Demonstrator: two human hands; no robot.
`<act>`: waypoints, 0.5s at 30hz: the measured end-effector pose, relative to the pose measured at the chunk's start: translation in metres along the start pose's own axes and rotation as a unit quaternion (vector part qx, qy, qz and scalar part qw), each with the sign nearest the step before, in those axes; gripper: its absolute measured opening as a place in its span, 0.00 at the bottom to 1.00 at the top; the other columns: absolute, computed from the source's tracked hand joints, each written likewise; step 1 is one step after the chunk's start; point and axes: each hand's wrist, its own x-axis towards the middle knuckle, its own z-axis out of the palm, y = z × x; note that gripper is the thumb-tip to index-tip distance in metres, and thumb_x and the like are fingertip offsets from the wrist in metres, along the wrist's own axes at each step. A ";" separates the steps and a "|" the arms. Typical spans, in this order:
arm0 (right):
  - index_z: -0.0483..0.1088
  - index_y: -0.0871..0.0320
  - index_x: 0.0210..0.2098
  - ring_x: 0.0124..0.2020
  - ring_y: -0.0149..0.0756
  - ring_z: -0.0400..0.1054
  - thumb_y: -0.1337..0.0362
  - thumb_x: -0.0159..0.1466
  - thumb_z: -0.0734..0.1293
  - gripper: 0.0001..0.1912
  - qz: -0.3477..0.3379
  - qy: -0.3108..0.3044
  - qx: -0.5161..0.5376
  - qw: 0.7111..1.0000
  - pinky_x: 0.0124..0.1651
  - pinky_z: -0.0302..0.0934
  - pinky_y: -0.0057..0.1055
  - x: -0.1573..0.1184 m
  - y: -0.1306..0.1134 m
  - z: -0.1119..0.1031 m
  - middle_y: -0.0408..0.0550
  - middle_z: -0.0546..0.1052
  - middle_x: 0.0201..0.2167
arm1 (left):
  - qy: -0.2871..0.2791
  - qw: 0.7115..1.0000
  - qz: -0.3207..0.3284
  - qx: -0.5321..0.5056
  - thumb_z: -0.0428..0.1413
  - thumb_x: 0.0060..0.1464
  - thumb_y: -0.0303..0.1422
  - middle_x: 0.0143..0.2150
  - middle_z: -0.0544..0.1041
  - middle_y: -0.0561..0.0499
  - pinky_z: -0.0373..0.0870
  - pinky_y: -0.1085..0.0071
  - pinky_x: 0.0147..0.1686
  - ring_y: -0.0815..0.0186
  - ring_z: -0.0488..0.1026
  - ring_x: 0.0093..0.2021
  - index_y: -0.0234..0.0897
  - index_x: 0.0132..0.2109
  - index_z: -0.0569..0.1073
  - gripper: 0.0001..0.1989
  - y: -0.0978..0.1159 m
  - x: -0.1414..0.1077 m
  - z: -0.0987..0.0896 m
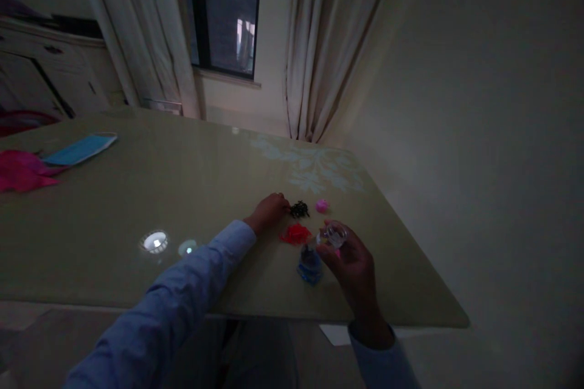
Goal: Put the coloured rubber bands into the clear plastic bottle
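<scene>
Sleeves (182, 295) lay nearest. The right hand (354, 264) had its fingers clamped on a clear piece (336, 235); the left hand (271, 211), fingers' closure unclear, probably needed gentle pinching at the black pile (300, 210).

Table (191, 188) olive-beige, pale blue floral pattern (314, 164) far right. Black pile (300, 209) far; pink pile (322, 206) to its right; red pile (296, 234) nearer. Near item (311, 268) blue, darker on top. Clear piece (336, 235) colourless. Sleeves (182, 292) light blue. Left: mask (83, 149) blue, crumpled item (24, 171) hot pink.
</scene>
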 end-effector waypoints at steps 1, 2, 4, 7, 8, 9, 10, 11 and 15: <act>0.74 0.55 0.47 0.47 0.44 0.74 0.59 0.56 0.76 0.20 0.002 -0.001 0.001 1.000 0.53 0.69 0.42 0.000 0.000 0.002 0.52 0.79 0.44 | 0.003 1.000 -0.004 0.011 0.53 0.61 0.29 0.42 0.78 0.41 0.69 0.69 0.45 0.60 0.74 0.45 0.35 0.41 0.81 0.12 0.000 -0.001 0.001; 0.74 0.55 0.47 0.47 0.44 0.74 0.59 0.56 0.76 0.20 0.004 -0.001 0.001 1.000 0.53 0.69 0.42 0.000 0.000 0.003 0.52 0.79 0.44 | 0.008 1.000 -0.009 0.020 0.52 0.62 0.30 0.43 0.78 0.41 0.69 0.69 0.45 0.60 0.74 0.46 0.35 0.42 0.81 0.12 0.000 -0.002 0.002; 0.74 0.55 0.47 0.47 0.43 0.74 0.59 0.56 0.76 0.21 0.009 -0.003 0.000 1.000 0.53 0.69 0.42 -0.001 0.001 0.007 0.52 0.79 0.44 | 0.016 0.999 -0.017 0.035 0.50 0.63 0.31 0.44 0.77 0.41 0.68 0.68 0.46 0.60 0.73 0.48 0.35 0.43 0.80 0.13 0.000 -0.004 0.005; 0.75 0.55 0.47 0.47 0.43 0.74 0.58 0.56 0.76 0.20 0.017 -0.003 -0.001 1.000 0.53 0.69 0.41 -0.001 0.000 0.012 0.52 0.79 0.46 | 0.027 0.998 -0.024 0.046 0.49 0.64 0.31 0.44 0.76 0.41 0.68 0.68 0.46 0.60 0.73 0.49 0.35 0.43 0.78 0.13 0.002 -0.006 0.006; 0.75 0.55 0.47 0.47 0.43 0.74 0.58 0.56 0.76 0.20 0.019 -0.003 -0.002 1.000 0.53 0.69 0.41 -0.001 0.000 0.014 0.52 0.79 0.46 | 0.032 0.998 -0.026 0.047 0.49 0.65 0.31 0.44 0.76 0.41 0.68 0.68 0.47 0.60 0.72 0.49 0.34 0.44 0.78 0.13 0.002 -0.007 0.006; 0.75 0.55 0.47 0.47 0.43 0.74 0.58 0.56 0.76 0.21 0.021 -0.004 -0.003 1.000 0.53 0.69 0.41 -0.001 -0.001 0.015 0.52 0.79 0.46 | 0.037 0.998 -0.028 0.046 0.48 0.65 0.30 0.44 0.76 0.41 0.67 0.68 0.47 0.60 0.72 0.49 0.34 0.44 0.78 0.13 0.002 -0.007 0.006; 0.75 0.55 0.47 0.47 0.43 0.74 0.57 0.56 0.76 0.21 0.023 -0.004 -0.004 1.000 0.53 0.69 0.41 -0.001 -0.001 0.016 0.52 0.79 0.46 | 0.042 0.998 -0.030 0.044 0.48 0.65 0.30 0.44 0.76 0.41 0.67 0.68 0.47 0.60 0.72 0.49 0.34 0.44 0.77 0.13 0.003 -0.008 0.005; 0.74 0.55 0.47 0.47 0.43 0.74 0.57 0.55 0.76 0.22 0.024 -0.004 -0.004 1.000 0.53 0.69 0.42 -0.001 -0.001 0.016 0.52 0.79 0.46 | 0.046 0.997 -0.033 0.042 0.48 0.65 0.30 0.44 0.76 0.41 0.67 0.68 0.47 0.60 0.72 0.49 0.34 0.44 0.77 0.13 0.003 -0.008 0.005; 0.74 0.56 0.48 0.46 0.43 0.74 0.56 0.56 0.76 0.22 0.029 -0.007 -0.004 1.000 0.52 0.69 0.41 -0.002 0.000 0.016 0.53 0.79 0.46 | 0.061 0.997 -0.045 0.023 0.48 0.65 0.32 0.44 0.76 0.42 0.68 0.69 0.45 0.61 0.73 0.48 0.34 0.44 0.77 0.13 0.002 -0.008 0.004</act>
